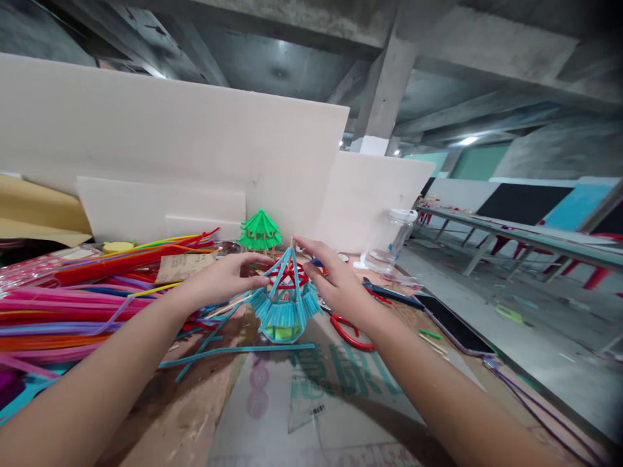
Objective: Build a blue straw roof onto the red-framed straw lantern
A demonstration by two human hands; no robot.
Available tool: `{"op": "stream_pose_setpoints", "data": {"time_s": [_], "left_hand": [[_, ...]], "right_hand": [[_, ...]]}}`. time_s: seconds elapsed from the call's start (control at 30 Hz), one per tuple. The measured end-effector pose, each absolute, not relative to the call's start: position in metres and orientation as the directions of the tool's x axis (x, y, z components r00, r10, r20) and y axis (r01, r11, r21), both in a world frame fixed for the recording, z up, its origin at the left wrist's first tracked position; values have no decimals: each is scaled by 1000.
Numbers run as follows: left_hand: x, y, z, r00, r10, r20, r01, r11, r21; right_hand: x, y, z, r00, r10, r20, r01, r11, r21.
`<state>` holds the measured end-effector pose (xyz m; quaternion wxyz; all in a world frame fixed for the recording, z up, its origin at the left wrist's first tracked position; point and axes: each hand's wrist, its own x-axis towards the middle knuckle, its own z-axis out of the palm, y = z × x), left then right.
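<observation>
A small pavilion model [282,308] of blue pipe cleaners stands upright in front of me, with a flared skirt roof, a red ring [298,277] and blue ribs meeting at a peak. My left hand [233,279] reaches its left side, thumb and forefinger apart beside the red ring. On the other side is my right hand [338,279], fingers stretched out, forefinger close to the peak and thumb near the ribs. Whether the fingertips touch the model I cannot tell. Behind it stands a green tiered-roof model [261,230].
Bundles of coloured pipe cleaners [63,311] lie at left. Red-handled pliers [353,334], a blue-handled tool [394,293], a phone [452,323] and a clear plastic jar [389,243] are at right. White foam boards [195,136] stand behind; printed cardboard [272,415] covers the front.
</observation>
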<state>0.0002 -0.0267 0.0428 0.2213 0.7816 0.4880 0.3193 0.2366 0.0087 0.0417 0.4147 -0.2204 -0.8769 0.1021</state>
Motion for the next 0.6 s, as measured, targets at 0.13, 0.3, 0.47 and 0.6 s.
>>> {"op": "stream_pose_setpoints", "data": {"time_s": [0.13, 0.3, 0.47, 0.6], "left_hand": [[3, -25, 41, 310, 911, 272, 588, -408, 698], [0, -24, 39, 351, 906, 236, 510, -396, 764], [-8, -27, 45, 308, 920, 243, 544, -379, 749], [-10, -29, 50, 153, 961, 230, 609, -275, 744]], "right_hand": [[237, 9, 42, -569, 479, 669, 311, 878, -364], [238, 10, 42, -564, 499, 658, 313, 867, -389], [245, 12, 46, -547, 521, 655, 309, 853, -421], [256, 26, 46, -479, 612, 629, 361, 791, -494]]}}
